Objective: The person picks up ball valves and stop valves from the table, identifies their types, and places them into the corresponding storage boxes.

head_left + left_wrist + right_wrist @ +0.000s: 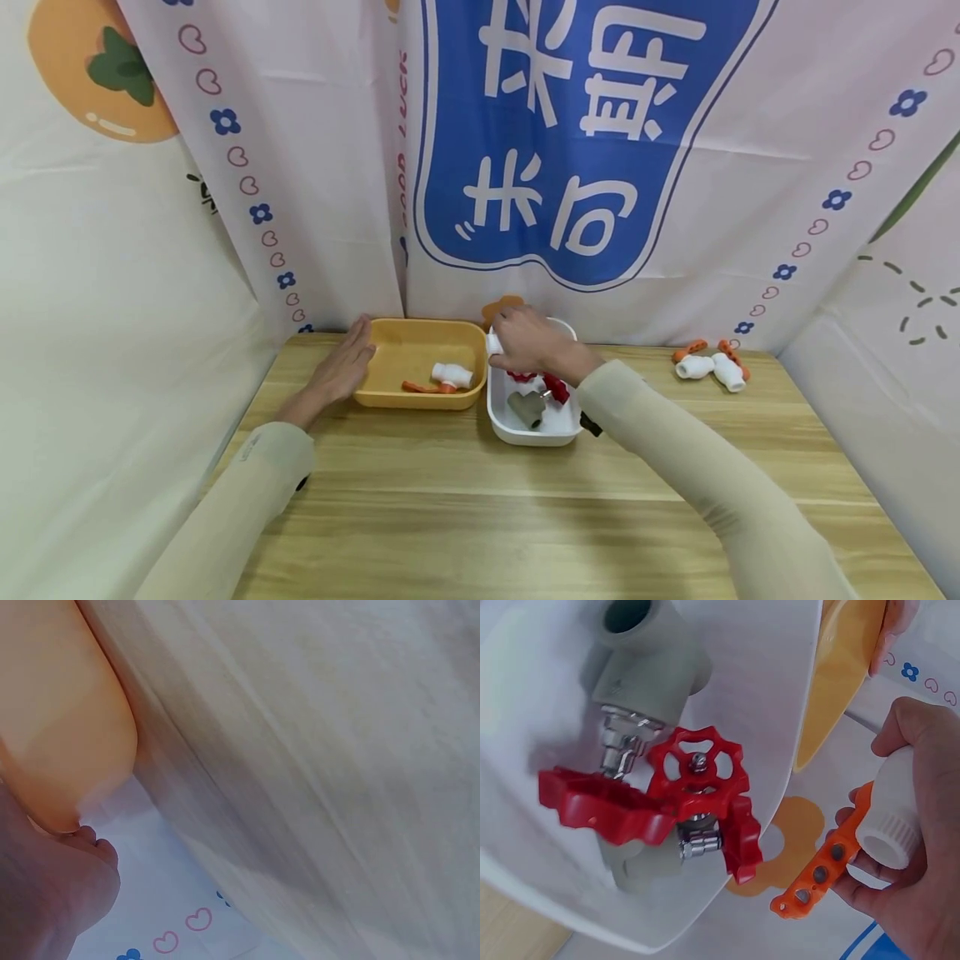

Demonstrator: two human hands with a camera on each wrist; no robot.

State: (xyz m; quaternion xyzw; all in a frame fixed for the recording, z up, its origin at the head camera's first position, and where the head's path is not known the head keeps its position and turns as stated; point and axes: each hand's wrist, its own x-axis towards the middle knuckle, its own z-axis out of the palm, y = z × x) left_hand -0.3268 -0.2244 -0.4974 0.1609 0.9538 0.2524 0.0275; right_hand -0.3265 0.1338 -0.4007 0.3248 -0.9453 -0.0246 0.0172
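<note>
My right hand (528,340) grips a white plastic ball valve (892,814) with an orange lever handle (821,874), over the far left part of a white tray (528,437). Inside that tray are several grey valves (656,682) with red wheel handles (697,769). On the left, my left hand (343,367) lies along the left side of a yellow tray (420,402), its fingers extended and touching the rim. Another white ball valve (452,375) with an orange lever lies in the yellow tray, near its front right corner.
Two more white ball valves (727,372) with orange levers lie at the back right of the wooden table (450,508). A printed cloth (337,167) hangs right behind both trays, and pale cloth walls (112,333) border the sides.
</note>
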